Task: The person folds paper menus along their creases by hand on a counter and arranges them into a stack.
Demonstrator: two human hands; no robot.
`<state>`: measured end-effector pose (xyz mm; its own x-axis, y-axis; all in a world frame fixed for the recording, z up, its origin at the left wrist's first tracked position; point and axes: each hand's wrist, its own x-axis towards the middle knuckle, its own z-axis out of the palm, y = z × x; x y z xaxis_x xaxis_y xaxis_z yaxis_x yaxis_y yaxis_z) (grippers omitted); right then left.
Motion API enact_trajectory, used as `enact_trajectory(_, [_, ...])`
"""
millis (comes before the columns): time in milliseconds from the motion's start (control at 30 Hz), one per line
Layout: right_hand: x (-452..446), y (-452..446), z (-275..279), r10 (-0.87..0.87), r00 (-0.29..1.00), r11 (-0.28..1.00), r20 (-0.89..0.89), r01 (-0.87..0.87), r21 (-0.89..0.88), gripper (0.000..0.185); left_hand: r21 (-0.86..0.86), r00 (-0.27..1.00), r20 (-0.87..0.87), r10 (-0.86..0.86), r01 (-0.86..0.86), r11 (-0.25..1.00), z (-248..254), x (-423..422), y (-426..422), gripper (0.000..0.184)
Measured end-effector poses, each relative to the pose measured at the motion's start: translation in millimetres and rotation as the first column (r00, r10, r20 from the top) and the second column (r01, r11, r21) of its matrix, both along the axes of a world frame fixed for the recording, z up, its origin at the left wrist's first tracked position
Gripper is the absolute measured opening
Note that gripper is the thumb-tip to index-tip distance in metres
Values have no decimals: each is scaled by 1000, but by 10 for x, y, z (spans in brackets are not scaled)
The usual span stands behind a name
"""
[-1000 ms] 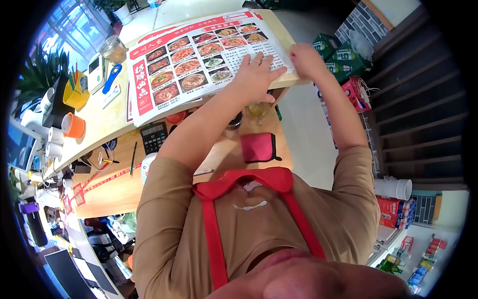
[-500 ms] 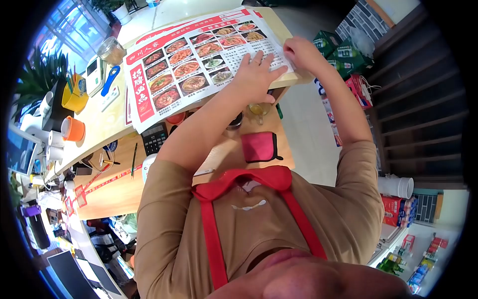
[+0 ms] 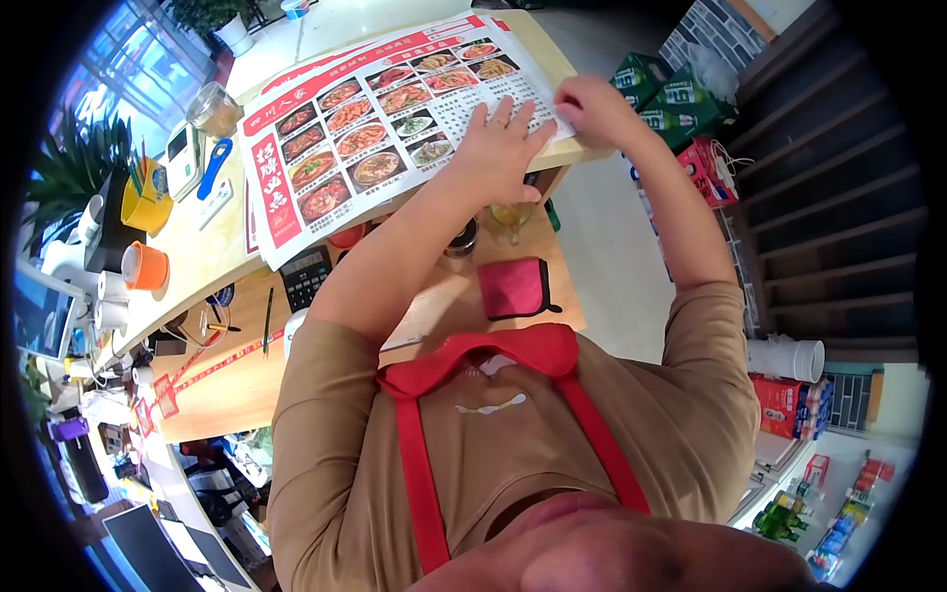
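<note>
the left hand is spread wide, palm down on the menu, near its right side, fingers apart. the right hand is curled at the menu's right edge; its fingertips are hidden, so i cannot tell whether it grips the paper. the menu lies face up on the counter, its near left corner jutting past the near edge. judging by how it lies, the pile is together and the top menu spread flat, but the edges are not flush: under sheets show along the far side. left of the menu stand a jar, a blue tool, a yellow box and an orange cup. below, on the lower counter, are a calculator and a pink cloth.
</note>
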<state>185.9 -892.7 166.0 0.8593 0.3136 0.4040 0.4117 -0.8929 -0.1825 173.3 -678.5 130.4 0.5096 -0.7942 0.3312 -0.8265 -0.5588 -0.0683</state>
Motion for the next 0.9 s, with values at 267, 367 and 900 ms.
enact_trajectory(267, [80,117,-103,-26,1000,991,-10,25,-134,7,-24,999,-31,-18,17,1000,-6,19,-8,87])
enact_trajectory(367, [34,89,-18,-10,995,984,-99,-8,-179,6,-22,1000,-20,-12,12,1000,-26,42,-12,86])
enact_trajectory(900, [157,143,-2,50,996,963,75,-28,-268,10,-19,999,-35,-1,1,1000,1,18,5,87])
